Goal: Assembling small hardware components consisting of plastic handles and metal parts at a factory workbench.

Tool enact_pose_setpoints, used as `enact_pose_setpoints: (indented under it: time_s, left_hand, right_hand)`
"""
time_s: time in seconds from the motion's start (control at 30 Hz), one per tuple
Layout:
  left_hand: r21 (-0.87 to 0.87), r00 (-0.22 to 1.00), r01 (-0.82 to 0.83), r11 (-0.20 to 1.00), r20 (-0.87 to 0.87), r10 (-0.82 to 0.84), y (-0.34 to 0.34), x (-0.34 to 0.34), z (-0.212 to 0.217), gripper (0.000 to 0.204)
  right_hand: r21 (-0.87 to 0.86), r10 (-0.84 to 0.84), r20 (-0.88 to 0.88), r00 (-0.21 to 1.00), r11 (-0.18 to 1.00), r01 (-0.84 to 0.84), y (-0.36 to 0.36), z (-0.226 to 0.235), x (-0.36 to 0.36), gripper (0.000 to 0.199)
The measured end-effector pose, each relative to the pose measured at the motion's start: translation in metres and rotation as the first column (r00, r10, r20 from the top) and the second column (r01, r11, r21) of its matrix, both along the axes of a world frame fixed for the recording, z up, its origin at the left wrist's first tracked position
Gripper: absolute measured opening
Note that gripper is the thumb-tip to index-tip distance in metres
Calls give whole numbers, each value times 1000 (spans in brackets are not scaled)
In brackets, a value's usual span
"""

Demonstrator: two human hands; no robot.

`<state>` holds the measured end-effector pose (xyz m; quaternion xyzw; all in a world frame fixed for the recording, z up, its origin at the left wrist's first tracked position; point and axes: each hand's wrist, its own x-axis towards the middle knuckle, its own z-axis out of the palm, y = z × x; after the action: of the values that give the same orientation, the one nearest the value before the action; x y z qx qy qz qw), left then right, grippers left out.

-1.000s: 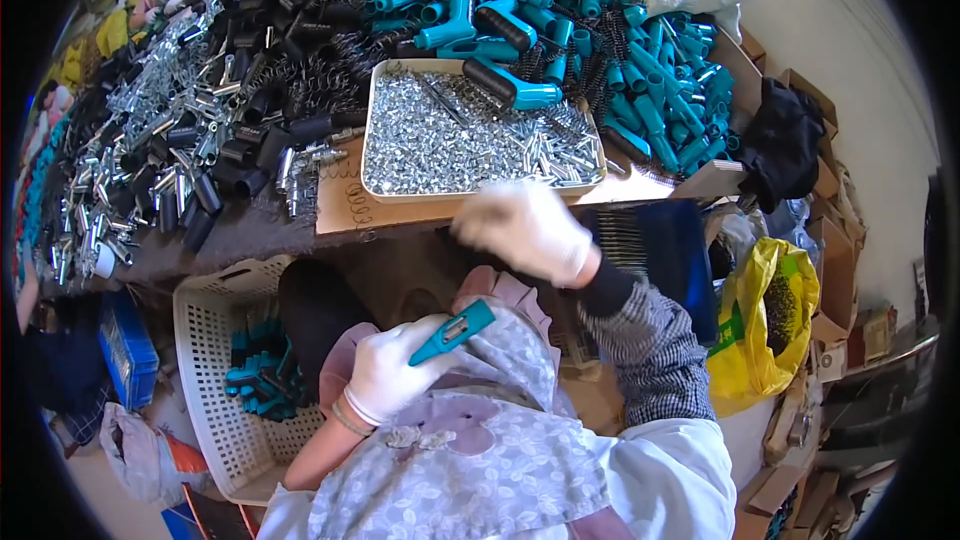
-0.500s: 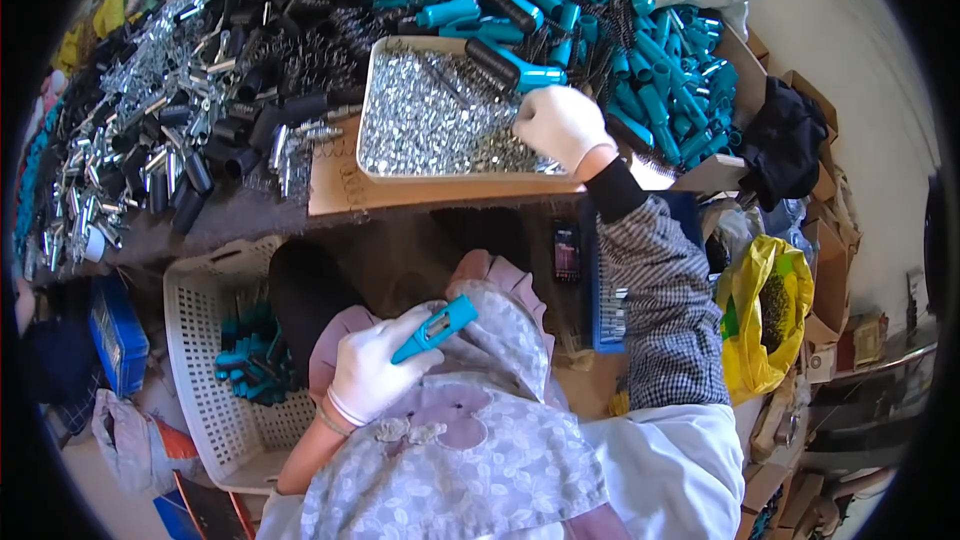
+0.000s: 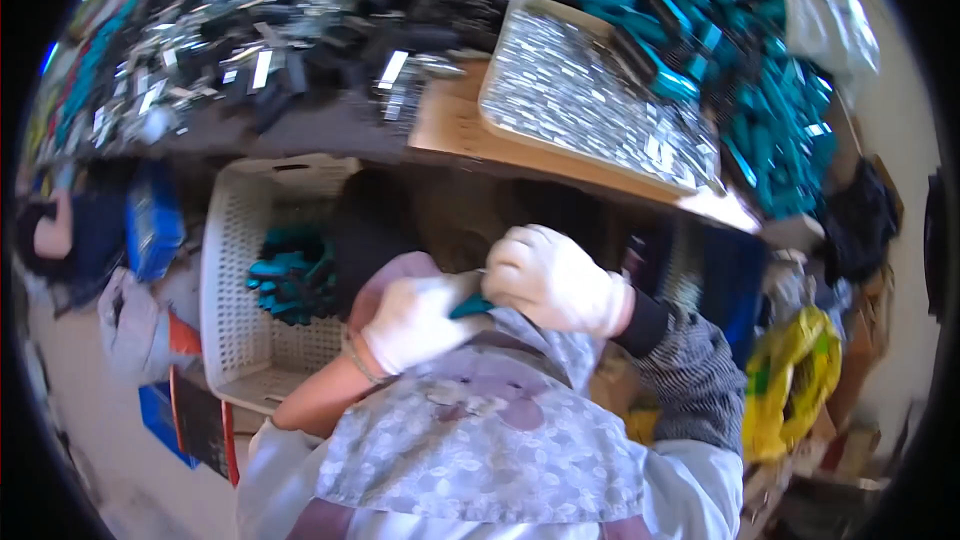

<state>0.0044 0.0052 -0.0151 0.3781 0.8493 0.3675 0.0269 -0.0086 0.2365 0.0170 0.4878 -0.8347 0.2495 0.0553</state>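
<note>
Head view: your right hand [image 3: 550,278] left the tray [image 3: 492,118] and joined the other.
Left hand [image 3: 418,320] wraps the blue-green part [image 3: 472,307]; can't tell what your curled right holds.

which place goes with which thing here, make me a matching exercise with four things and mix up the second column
Things
1. yellow bag
2. shallow tray
3. teal part
4. basket

Places
A. between the left grip and the right grip, mostly hidden
B. below the worktop's front edge, toward the left, with teal pieces inside
C. to the right of the checked sleeve
D. on tan cardboard, filled with small silvery pieces

Right pairs: 1-C, 2-D, 3-A, 4-B
</note>
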Motion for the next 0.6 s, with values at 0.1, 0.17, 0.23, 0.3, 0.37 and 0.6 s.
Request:
enact_pose_setpoints:
  time_s: [0.1, 0.17, 0.23, 0.3, 0.37, 0.6]
  left_hand:
    - [-114, 962, -2, 993, 270, 33, 0, 12, -3, 36]
    - [10, 977, -30, 1000, 212, 27, 14, 14, -36, 33]
    - [-16, 982, 54, 998, 183, -50, 25, 10, -32, 40]
    - [-113, 971, 36, 993, 240, -7, 24, 19, -22, 35]
    - [-90, 971, -11, 996, 235, 32, 20, 26, -19, 30]
    - [-16, 984, 31, 999, 175, -28, 15, 23, -17, 31]
  right_hand:
    - [161, 48, -44, 998, 986, -40, -3, 5, 5, 18]
    - [338, -86, -106, 991, 934, 117, -8, 10, 26, 21]
    - [494, -268, -263, 927, 788, 368, -5, -13, 53, 16]
    - [468, -300, 46, 953, 850, 244, -3, -8, 47, 12]
    - [335, -293, 351, 889, 926, 173, 5, 0, 28, 16]
    - [215, -202, 946, 253, 976, -25, 18, -1, -6, 40]
